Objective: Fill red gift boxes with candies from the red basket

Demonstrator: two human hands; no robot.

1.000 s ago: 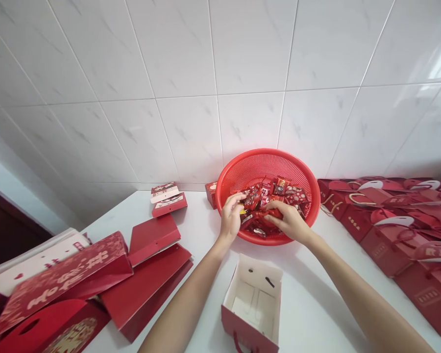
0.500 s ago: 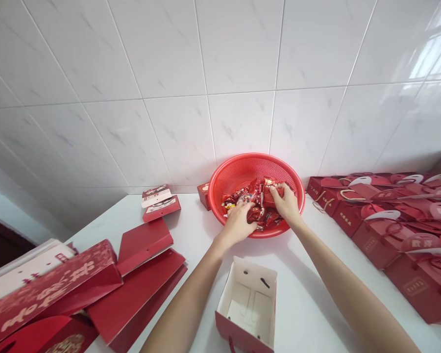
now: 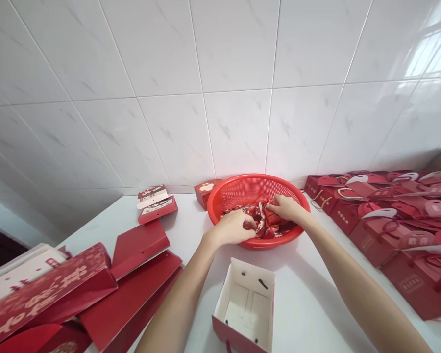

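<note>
Pinching with thumb and fingertips, the right hand (image 3: 285, 208) is closing on a red packet (image 3: 270, 216) at the top of the wrapped sweets (image 3: 255, 224). The left hand (image 3: 232, 228) is lying palm-down over the near-left part of the same heap with its fingers curled into the wrappers; whether it is actually holding anything cannot be told, since the fingertips are hidden. The sweets are sitting in the bottom of the red basket (image 3: 242, 189), which is standing on the white table (image 3: 312, 294) against the tiled wall (image 3: 206, 98). The heap is spreading left to right across the basket floor, directly under both hands. The left hand is working nearer the basket's front rim and the right hand is reaching further in. Both forearms are stretching forward, converging on the basket, with the wrists dropping over its rim. An open gift box (image 3: 244, 304), mouth up and showing nothing inside, is standing just on the person's side of the basket, between the forearms and closer to the left one. Flat red cartons (image 3: 132, 289) are lying to the left, and finished boxes (image 3: 389, 225) are lining up to the right.
</note>
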